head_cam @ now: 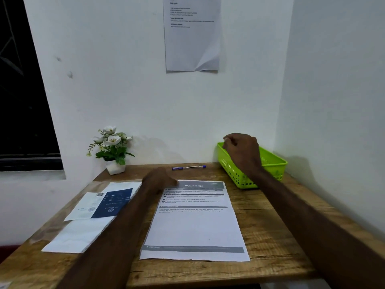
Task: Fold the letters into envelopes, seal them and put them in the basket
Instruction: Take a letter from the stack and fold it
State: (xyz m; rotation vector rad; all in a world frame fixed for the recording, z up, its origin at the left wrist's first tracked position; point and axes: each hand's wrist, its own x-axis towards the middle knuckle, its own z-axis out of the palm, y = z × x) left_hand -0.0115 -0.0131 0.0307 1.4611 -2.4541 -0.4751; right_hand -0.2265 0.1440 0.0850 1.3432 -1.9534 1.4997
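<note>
Head cam: I see R hand (242,152) loosely curled, empty, above green basket (277,165); L hand (159,179) blurred at letter (194,222) top, grip unclear.

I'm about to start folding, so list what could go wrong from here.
1. The pen lies loose near the table's far edge, between both hands; a sweep could roll it off.
2. The right hand hovers over the green basket, which sits near the table's right edge and might get nudged.
3. The left hand is blurred beside the letter; it could skew the sheet.
</note>
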